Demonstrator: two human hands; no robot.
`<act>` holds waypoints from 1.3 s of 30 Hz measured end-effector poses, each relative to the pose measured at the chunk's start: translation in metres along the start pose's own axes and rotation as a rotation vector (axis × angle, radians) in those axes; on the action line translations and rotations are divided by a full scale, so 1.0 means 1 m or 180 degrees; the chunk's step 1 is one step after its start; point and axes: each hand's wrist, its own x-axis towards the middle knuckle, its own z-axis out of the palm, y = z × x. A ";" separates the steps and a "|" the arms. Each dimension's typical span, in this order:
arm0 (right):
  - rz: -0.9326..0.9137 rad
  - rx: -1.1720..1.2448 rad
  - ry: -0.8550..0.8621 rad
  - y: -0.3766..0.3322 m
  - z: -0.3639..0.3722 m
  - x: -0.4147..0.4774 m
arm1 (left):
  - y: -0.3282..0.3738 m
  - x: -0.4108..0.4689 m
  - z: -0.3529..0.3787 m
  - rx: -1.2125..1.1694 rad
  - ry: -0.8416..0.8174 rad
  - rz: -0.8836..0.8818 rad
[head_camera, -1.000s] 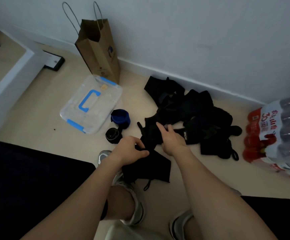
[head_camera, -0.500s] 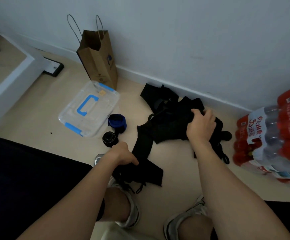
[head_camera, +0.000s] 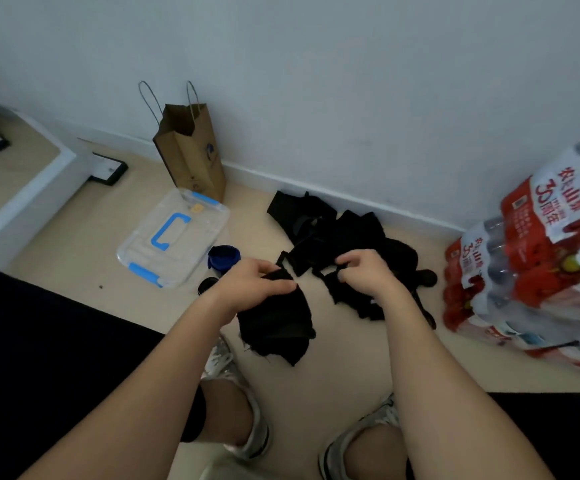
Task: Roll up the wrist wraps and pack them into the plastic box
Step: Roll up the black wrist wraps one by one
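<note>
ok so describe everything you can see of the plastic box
The plastic box is clear, with a blue handle on its lid and blue latches at two ends. Lid on, it lies flat on the floor in front of the brown paper bag, a rolled blue wrap by its right edge. The left hand and right hand are clear of it.

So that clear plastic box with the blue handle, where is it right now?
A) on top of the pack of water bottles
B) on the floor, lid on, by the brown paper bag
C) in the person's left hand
B: the clear plastic box with the blue handle sits lidded on the floor beside the brown paper bag; the left hand grips a black fabric wrap instead.
</note>
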 end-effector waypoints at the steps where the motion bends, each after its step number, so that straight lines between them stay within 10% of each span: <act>1: -0.0324 0.0406 -0.0437 -0.006 0.003 -0.011 | 0.007 -0.001 0.001 -0.0082 -0.0008 0.0083; 5: -0.0845 0.1045 -0.1518 -0.031 0.005 -0.045 | 0.031 -0.006 0.002 -0.0196 0.0256 0.0278; 13: -0.1415 -0.0550 -0.0472 -0.071 -0.054 -0.104 | 0.097 -0.038 -0.001 0.0304 0.0283 0.0642; 19: -0.1865 0.0283 -0.0008 -0.104 -0.118 -0.140 | 0.166 -0.074 -0.040 0.0174 0.0164 0.1048; 22: -0.1856 0.0087 0.0633 -0.125 -0.154 -0.150 | 0.200 -0.086 -0.061 -0.0446 -0.0500 0.1155; 27: -0.2099 0.0190 0.0612 -0.162 -0.201 -0.178 | 0.259 -0.097 -0.081 0.0597 -0.1352 0.2119; 39: -0.1474 0.0687 0.1316 -0.198 -0.218 -0.131 | 0.314 -0.054 -0.071 0.1955 0.0084 0.2412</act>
